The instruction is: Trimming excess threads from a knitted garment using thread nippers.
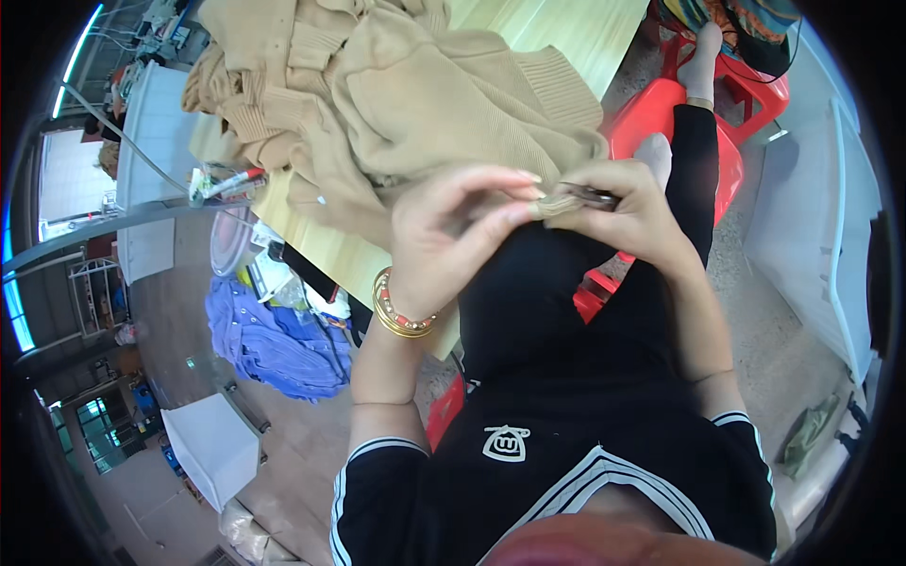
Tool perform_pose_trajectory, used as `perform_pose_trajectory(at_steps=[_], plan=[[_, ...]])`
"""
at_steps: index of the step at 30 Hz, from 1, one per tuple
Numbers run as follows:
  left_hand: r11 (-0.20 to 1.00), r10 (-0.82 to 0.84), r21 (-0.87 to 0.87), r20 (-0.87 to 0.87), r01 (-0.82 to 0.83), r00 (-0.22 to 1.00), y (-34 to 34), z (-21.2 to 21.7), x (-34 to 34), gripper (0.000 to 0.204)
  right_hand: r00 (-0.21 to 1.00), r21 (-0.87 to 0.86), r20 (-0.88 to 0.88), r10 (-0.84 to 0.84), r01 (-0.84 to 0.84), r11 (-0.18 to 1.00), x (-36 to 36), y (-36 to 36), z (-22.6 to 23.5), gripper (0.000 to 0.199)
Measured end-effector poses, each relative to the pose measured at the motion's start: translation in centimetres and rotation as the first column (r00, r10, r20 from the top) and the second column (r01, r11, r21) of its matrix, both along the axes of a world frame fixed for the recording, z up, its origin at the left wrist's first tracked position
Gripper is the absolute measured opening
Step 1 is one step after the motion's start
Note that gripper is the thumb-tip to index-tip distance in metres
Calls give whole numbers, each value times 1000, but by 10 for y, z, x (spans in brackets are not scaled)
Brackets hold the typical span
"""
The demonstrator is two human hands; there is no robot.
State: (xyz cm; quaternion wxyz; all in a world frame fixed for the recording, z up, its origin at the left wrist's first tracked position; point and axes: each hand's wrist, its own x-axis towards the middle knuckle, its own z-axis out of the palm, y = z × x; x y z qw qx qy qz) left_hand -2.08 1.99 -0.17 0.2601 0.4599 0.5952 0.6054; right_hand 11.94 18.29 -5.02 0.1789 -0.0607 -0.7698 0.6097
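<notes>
In front of my lap, both hands meet over a small gathered bit of tan knit fabric (559,205). My left hand (453,231), with bangles at the wrist, pinches its edge between thumb and fingers. My right hand (628,212) is closed round the other side of it. A small dark metal tool (600,196) shows between the right thumb and fingers; most of it is hidden, so its exact kind cannot be made out. Just beyond my hands, a heap of tan knit sweaters (425,94) with ribbed edges covers much of the light wooden table (538,24).
Red plastic stools (651,113) stand at the right, with a tall white panel (816,236) beyond them. Blue-violet clothing (269,330) lies in a pile left of the table. A red marker-like item (236,181) sits near the table's left edge.
</notes>
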Motion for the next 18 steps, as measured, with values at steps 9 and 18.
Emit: perform_pose_trajectory(at_steps=[9,18], plan=[[785,34,-72,-987,-615,159,28,-41,-98,74,591,-682,-690,-419,-335,650,128,73,37,52],[606,-397,-691,-693,-395,602,75,-43,-74,53,693,-754,-224,-686,323,572,74,40,21,14]])
